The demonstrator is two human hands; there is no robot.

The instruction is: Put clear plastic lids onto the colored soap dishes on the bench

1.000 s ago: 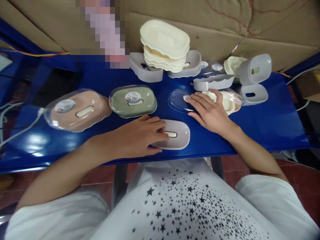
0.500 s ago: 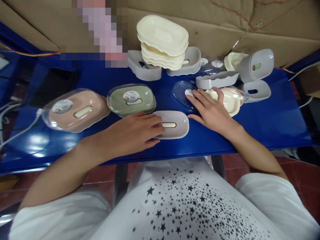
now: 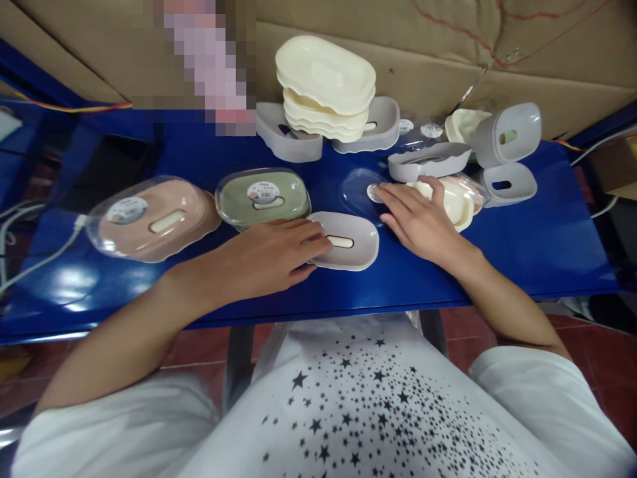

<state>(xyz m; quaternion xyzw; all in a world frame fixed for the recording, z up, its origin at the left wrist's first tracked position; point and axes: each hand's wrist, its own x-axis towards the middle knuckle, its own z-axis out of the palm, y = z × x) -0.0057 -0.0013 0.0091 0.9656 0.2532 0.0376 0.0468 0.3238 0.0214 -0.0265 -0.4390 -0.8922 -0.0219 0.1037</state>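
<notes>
Two hands rest on the blue table (image 3: 522, 232), mine, and both have shifted a little within the last second. My left hand (image 3: 269, 255) lies flat with fingers together on the near end of the grey soap dish tray (image 3: 348, 241), fingertips close to its slot; the tray sits just ahead of me, near the table's front edge, and it has slid slightly away from me and to the right since a second ago. My right hand (image 3: 418, 219) is spread, fingers apart, over the clear lid (image 3: 357, 191) and the cream soap dish (image 3: 455, 201) beside it; the fingertips have crept toward the lid's round sticker, and the lid now lies closer to the grey tray, almost touching its far corner. I judge that tray and lid are being brought together, with neither lifted yet.

To the left stand a pink soap dish (image 3: 154, 219) and a green soap dish (image 3: 263, 197), each under a clear cover. Behind them rises a stack of cream trays (image 3: 326, 89), with grey shells (image 3: 505, 136) at the right.

Much stays unclear: my right palm hides most of the cream dish, I cannot tell whether that hand grips anything or only presses down, and a blurred patch covers part of the cardboard wall (image 3: 497, 40).
</notes>
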